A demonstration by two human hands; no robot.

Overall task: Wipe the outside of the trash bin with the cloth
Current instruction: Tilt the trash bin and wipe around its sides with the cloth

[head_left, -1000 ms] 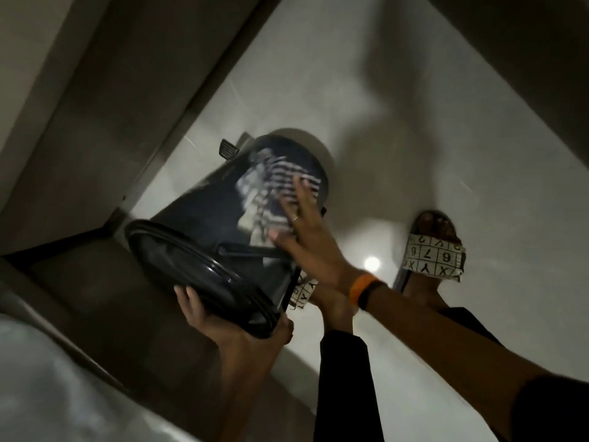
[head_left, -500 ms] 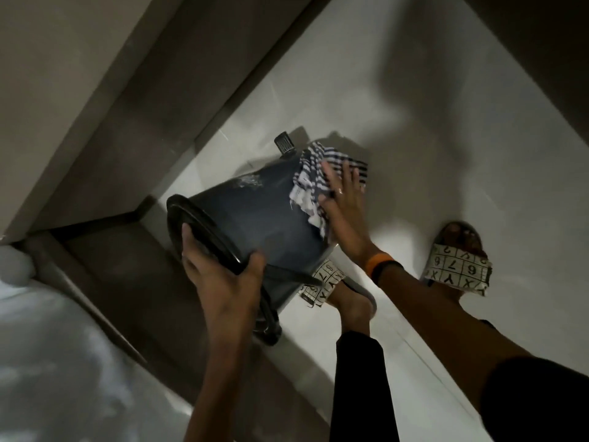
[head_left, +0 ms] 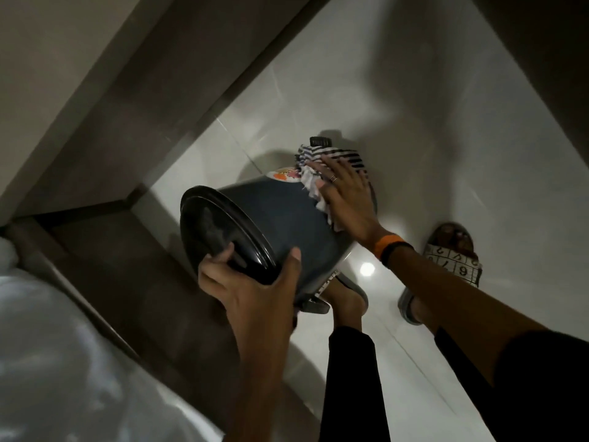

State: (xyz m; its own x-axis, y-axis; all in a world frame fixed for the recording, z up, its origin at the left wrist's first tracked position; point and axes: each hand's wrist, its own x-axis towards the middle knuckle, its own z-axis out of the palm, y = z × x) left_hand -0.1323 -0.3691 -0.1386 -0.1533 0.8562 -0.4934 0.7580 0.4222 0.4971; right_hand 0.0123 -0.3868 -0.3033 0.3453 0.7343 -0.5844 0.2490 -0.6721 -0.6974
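Trash bin (head_left: 280, 224) dark, tipped over toward the person, lid end at 9 o'clock, base at 3 o'clock low near the floor (head_left: 430, 90). Left hand (head_left: 255, 282) at bin's 7 o'clock, fingers (head_left: 212, 266) clenched round lid rim (head_left: 223, 231), thumb on the wall, steadying it. Striped cloth (head_left: 322, 170) at 2 o'clock near the base, next to a sticker (head_left: 283, 176). Right hand (head_left: 347, 199) flat on cloth, fingers spread, pressing rather than gripping. Judgement: wiping mid-way; upper side under the cloth now, underside and far side hidden, likely left. Slippered feet at 4 o'clock.
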